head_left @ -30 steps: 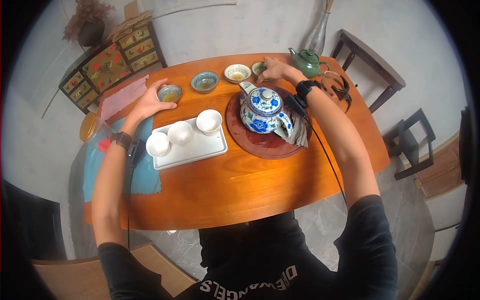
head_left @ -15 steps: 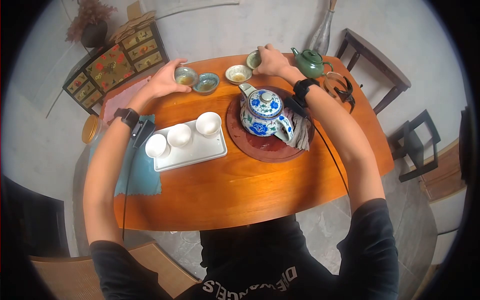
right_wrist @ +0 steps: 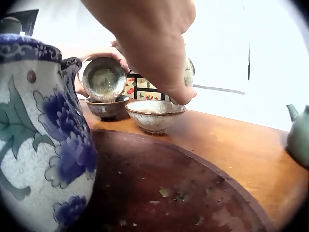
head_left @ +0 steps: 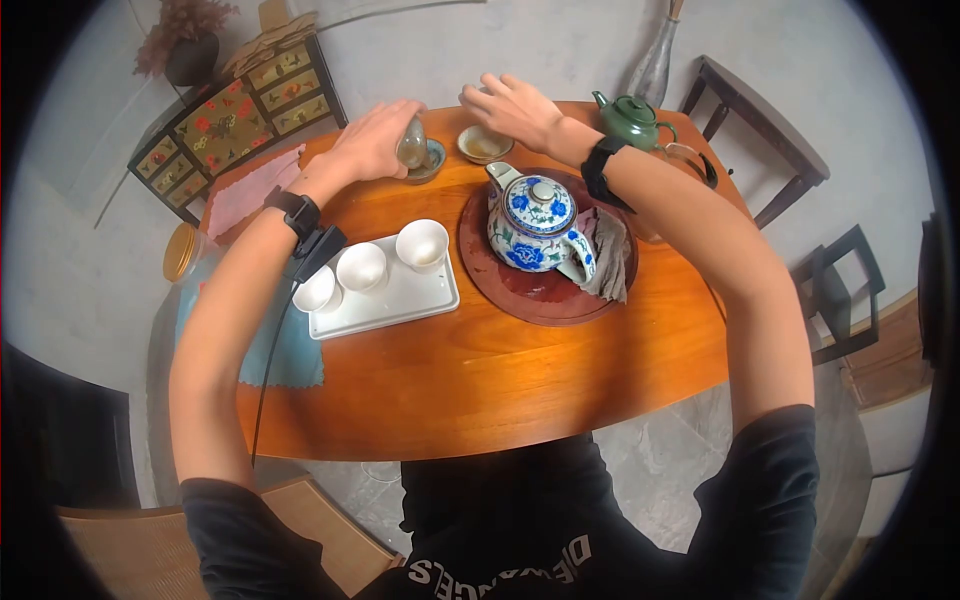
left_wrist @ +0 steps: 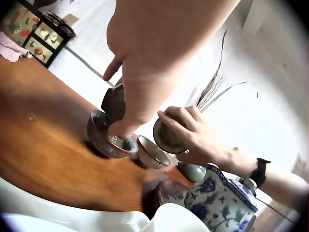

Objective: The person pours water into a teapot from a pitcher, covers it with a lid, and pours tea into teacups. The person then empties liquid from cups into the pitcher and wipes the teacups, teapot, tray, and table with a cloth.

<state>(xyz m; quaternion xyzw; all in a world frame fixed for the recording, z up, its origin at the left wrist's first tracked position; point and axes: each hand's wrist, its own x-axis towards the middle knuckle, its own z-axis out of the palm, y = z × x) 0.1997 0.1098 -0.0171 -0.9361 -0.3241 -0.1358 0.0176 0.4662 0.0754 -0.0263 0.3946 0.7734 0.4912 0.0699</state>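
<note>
My left hand (head_left: 375, 140) grips a small grey-green tea cup (head_left: 411, 148), tipped on its side over a blue-glazed cup (head_left: 433, 163) at the far edge of the table. In the right wrist view the tipped cup's mouth (right_wrist: 104, 79) faces the camera. My right hand (head_left: 515, 108) holds a second, greenish tea cup (left_wrist: 169, 135), tilted over a cream speckled cup (head_left: 485, 145); the head view hides this cup behind the hand. Some yellowish tea shows in the cream cup. Nearer me, a blue-flowered white teapot (head_left: 530, 225) stands on a round reddish-brown tray (head_left: 500, 300).
Three white cups (head_left: 361, 267) stand on a white rectangular tray (head_left: 385, 320) at front left. A grey cloth (head_left: 608, 260) lies by the teapot's handle. Toward the back right is a green teapot (head_left: 630, 122). Blue and pink cloths (head_left: 255, 187) lie at left.
My left hand has carried its cup rightward from above the table's left side to over the blue cup, tipping it. My right hand has lifted its cup and moved left over the cream cup.
</note>
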